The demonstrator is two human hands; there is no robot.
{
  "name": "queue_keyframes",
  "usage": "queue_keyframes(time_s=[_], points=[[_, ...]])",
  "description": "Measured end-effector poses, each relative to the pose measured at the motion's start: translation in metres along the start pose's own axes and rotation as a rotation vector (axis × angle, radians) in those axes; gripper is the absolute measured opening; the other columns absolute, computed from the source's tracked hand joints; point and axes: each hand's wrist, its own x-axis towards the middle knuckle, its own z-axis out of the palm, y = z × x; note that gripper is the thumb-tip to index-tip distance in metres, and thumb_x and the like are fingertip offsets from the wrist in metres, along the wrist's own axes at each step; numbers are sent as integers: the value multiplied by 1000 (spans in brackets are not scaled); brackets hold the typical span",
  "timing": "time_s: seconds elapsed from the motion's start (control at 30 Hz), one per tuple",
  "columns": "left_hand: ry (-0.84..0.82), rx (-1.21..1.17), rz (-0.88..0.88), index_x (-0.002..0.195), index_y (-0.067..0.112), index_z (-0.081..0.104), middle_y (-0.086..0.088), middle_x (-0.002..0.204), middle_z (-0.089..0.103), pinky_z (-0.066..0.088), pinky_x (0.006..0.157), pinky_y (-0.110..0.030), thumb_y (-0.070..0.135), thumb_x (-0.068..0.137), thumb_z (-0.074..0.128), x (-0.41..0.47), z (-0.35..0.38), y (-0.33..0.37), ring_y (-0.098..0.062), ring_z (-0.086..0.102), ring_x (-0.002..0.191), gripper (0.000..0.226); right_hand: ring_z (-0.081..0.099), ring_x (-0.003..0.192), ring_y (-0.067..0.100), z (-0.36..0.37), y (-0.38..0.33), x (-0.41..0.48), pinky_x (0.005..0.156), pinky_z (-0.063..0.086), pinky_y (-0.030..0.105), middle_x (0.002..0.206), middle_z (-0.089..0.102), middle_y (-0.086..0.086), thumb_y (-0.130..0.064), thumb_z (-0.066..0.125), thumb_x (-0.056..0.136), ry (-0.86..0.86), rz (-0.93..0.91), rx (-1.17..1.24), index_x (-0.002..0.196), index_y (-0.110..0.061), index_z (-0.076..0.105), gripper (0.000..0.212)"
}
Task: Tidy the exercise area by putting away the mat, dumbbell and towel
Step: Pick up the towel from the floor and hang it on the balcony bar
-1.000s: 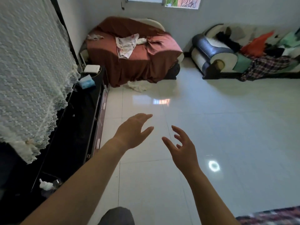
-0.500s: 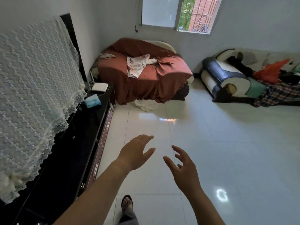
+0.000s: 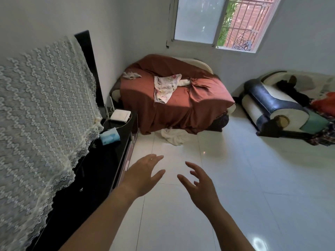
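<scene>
My left hand (image 3: 143,175) and my right hand (image 3: 201,187) are stretched out in front of me over the white tiled floor, fingers spread and relaxed, holding nothing. A white cloth (image 3: 173,135), possibly the towel, lies crumpled on the floor at the foot of the rust-covered sofa (image 3: 181,105). Another pale patterned cloth (image 3: 165,87) lies on the sofa seat. No mat or dumbbell shows in this view.
A black TV cabinet (image 3: 101,160) runs along the left wall, with a lace-covered screen (image 3: 39,115), a white router (image 3: 120,115) and a blue tissue pack (image 3: 109,136). A second sofa (image 3: 277,107) piled with clothes stands at the right. A barred window (image 3: 223,22) is above.
The view has tilted upward and moved forward toward the sofa, bringing the window into sight. Both hands stay held out and empty in much the same pose.
</scene>
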Motion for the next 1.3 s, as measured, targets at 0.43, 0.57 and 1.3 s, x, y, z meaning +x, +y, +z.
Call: queue_keyframes(time_s=[0.43,0.57,1.3], points=[[-86,-48,-133,142,34,33,10,149,31,30,111,-31,48,93,43,165,3,-92,-7,28,136,52,45,116,3,47,36,195,99,41,26,125,43,-24,-48,65,79,-163,97,16,129,-35,46,55],[-132,-12,-123,142,34,31,10,149,31,30,111,-30,49,93,42,262,2,-102,-7,27,137,52,45,119,4,43,53,289,100,41,28,127,44,-22,-49,64,79,-176,123,4,131,-33,46,57],[-237,46,47,141,29,36,8,146,35,34,108,-31,46,93,46,702,-69,-229,-10,33,134,53,50,118,10,50,43,701,92,40,23,132,51,-10,-44,68,80,-61,220,-97,128,-28,51,54]])
